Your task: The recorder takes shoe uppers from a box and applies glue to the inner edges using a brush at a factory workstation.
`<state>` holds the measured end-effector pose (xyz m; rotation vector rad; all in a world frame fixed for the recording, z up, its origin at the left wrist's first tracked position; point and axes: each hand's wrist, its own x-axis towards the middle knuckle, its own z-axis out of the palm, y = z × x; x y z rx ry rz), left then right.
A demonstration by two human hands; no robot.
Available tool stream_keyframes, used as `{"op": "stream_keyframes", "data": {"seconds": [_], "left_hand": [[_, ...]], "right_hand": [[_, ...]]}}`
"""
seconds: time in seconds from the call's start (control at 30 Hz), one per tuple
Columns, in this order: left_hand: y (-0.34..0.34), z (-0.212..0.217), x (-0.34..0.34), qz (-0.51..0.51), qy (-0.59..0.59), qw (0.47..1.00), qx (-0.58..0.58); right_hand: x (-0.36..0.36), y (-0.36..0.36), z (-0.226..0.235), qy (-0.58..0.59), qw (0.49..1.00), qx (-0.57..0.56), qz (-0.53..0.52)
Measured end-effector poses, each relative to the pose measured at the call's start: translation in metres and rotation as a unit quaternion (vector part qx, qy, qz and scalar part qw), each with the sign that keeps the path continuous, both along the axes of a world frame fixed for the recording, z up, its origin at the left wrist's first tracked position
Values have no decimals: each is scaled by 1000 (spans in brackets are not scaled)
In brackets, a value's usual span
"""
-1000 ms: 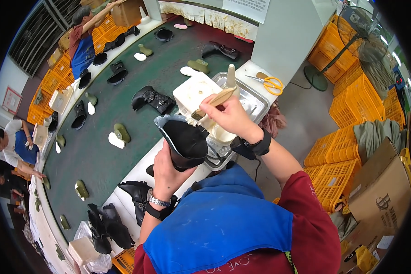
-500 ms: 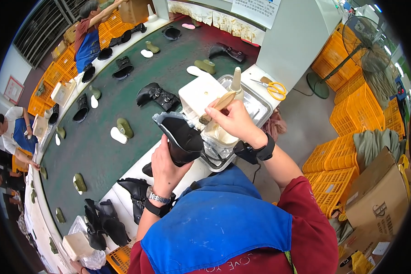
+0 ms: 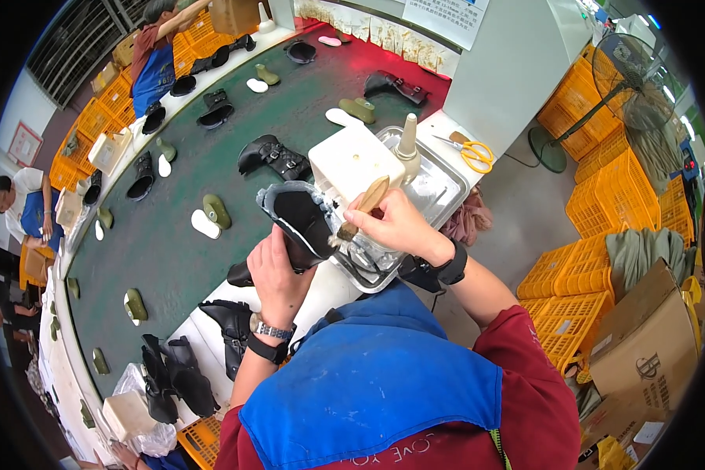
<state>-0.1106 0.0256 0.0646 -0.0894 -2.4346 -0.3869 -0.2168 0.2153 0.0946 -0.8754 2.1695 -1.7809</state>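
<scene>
The left hand (image 3: 276, 270) is wrapped around a black boot upper (image 3: 299, 223), gripping it from below and holding it up over the near edge of the worktop (image 3: 333, 286), its opening turned toward the person. A watch and a dark band sit on that wrist. The right hand (image 3: 392, 225) is clenched around a wooden-handled brush (image 3: 364, 205), with the bristle end pressed against the pale rim of the boot upper. A black watch is on the right wrist.

Just behind both hands stands a metal tray (image 3: 439, 188), holding a white box-shaped tub (image 3: 351, 160) and a beige cone-shaped bottle (image 3: 406, 139). Beyond the tray, on the white worktop, lie yellow-handled scissors (image 3: 468, 151).

To the left runs a long green conveyor belt (image 3: 172, 235) carrying more black boots, one (image 3: 270, 155) close behind the tub, along with white and olive sole pieces (image 3: 210, 218). Near the person's left elbow lie further black boot uppers (image 3: 227, 329), and more stand lower left (image 3: 172, 380).

Other people work along the far side of the belt: one in a blue apron (image 3: 157, 63) at the top, another (image 3: 23, 204) at the left edge. Yellow crates (image 3: 611, 204), a floor fan (image 3: 627, 66) and a cardboard box (image 3: 646, 345) stand to the right.
</scene>
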Motion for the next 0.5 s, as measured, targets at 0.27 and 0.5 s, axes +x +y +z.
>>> {"op": "stream_keyframes", "data": {"seconds": [0.27,0.5], "left_hand": [[-1,-2,2,-19,-42,998,34],[0,-4,5,-59,-27,996,65]], "right_hand": [[-6,0,-12,7,998,-16,-64],[-10,-3,-22,61,986,-99,-118]]}}
